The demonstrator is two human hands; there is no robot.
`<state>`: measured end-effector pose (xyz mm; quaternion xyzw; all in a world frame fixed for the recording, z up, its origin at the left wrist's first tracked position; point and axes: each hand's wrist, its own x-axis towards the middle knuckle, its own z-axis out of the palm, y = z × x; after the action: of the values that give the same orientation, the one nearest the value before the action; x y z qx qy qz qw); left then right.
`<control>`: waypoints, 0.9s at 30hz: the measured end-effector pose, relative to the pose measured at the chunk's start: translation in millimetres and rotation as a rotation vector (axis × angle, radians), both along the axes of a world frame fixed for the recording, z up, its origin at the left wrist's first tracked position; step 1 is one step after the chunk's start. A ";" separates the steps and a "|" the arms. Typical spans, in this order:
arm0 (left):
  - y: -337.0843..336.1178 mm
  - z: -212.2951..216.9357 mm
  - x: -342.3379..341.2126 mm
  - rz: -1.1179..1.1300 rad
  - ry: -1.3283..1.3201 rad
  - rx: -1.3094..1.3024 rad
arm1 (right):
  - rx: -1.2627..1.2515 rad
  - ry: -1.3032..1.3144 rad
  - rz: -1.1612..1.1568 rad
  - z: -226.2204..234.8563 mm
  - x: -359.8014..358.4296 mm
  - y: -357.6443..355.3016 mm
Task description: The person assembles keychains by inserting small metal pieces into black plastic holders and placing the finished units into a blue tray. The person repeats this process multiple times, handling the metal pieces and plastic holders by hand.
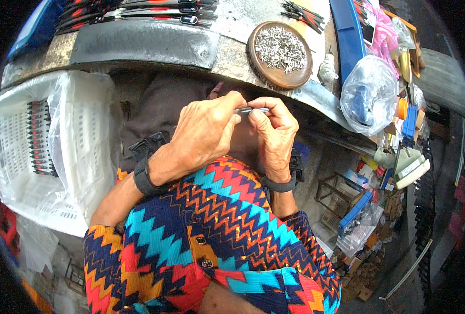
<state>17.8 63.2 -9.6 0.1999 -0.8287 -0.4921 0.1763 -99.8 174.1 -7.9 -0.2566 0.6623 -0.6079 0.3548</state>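
In front of my chest both hands hold a short, slender dark-grey piece (pixel 251 110) between them. Its kind is hard to make out, since fingertips cover both ends. My left hand (pixel 201 123) is closed, its thumb and forefinger pinching the left end. At the right end, my right hand (pixel 277 128) grips with thumb and bent fingers. Just beyond them, on the bench edge, stands a round brown wooden bowl (pixel 253 55) holding many small silvery metal pins (pixel 280 49). Rows of black-and-red slender tools (pixel 159 11) lie along the far bench.
At left stands a white perforated crate (pixel 83 152), plastic-lined, with stacked black-and-red tools inside. A metal-covered bench edge (pixel 143 44) runs across the front. A blue tray (pixel 347 34) and a clear plastic bag (pixel 369 94) are at right; cardboard and scraps litter the lower right floor.
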 end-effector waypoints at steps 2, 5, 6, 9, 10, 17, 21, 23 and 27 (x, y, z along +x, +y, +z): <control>1.4 0.2 1.4 0.001 0.080 -0.128 | -0.008 -0.016 -0.022 -1.7 3.3 0.4; 0.4 -1.9 2.6 -0.006 0.131 -0.229 | -0.054 -0.019 -0.010 -1.5 5.5 1.1; -0.5 -2.9 2.5 -0.006 0.156 -0.251 | -0.065 -0.020 0.008 -1.0 5.4 1.5; -3.5 -4.0 7.6 -0.067 0.151 -0.275 | -0.103 -0.036 0.088 1.7 0.5 3.4; -4.4 -4.0 9.4 -0.094 0.133 -0.278 | -0.113 -0.048 0.113 1.7 -0.6 3.7; -6.4 -3.0 11.0 -0.151 0.209 -0.308 | -0.194 -0.073 0.238 0.0 -10.0 7.2; -4.0 -0.9 11.3 -0.153 0.215 -0.357 | -0.231 -0.096 0.287 -1.1 -12.9 8.7; -3.0 -0.6 10.4 -0.144 0.245 -0.374 | -0.204 -0.082 0.288 -0.9 -12.6 9.8; -1.4 -0.2 12.3 -0.150 0.220 -0.380 | -0.171 -0.079 0.276 0.1 -9.2 12.5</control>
<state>30.1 61.9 -9.8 0.0462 -0.8949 -0.3575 0.2629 -109.0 186.5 -7.8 -0.3504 0.5520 -0.6172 0.4377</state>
